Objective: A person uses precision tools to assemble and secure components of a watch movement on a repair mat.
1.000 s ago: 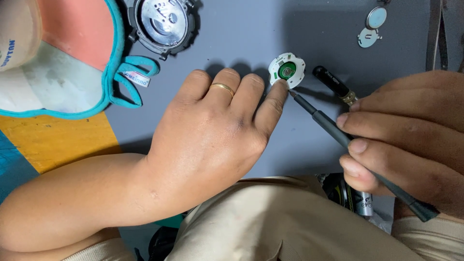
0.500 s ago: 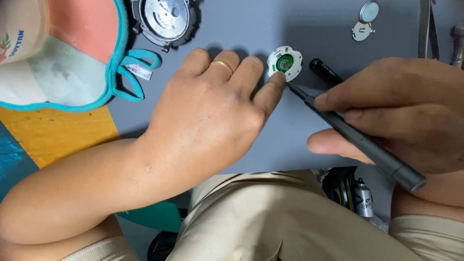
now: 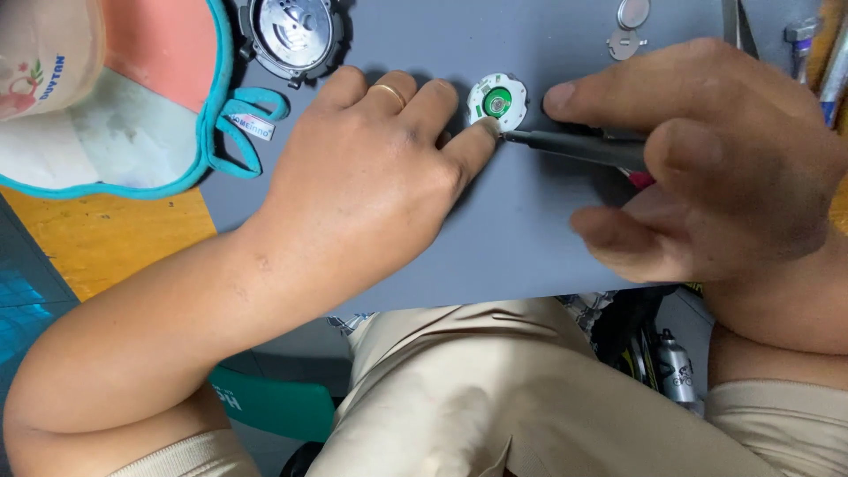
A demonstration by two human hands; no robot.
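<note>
A small round white part [image 3: 497, 102] with a green centre lies on the grey mat [image 3: 530, 230]. My left hand [image 3: 371, 177], with a ring on one finger, rests flat on the mat, and its index fingertip presses the part's lower left edge. My right hand [image 3: 707, 159] grips a black screwdriver [image 3: 574, 146] lying nearly level. The tool's tip touches the part's lower edge beside that fingertip.
A round black case back [image 3: 291, 35] lies at the top of the mat. Two small silver discs [image 3: 629, 26] sit at the top right. A teal-edged face mask [image 3: 115, 132] covers the top left over a yellow surface. More tools stand at the right edge [image 3: 817, 53].
My right hand has swung up and left, bringing the screwdriver from a steep slant to nearly level. My left fingertip stays on the white part.
</note>
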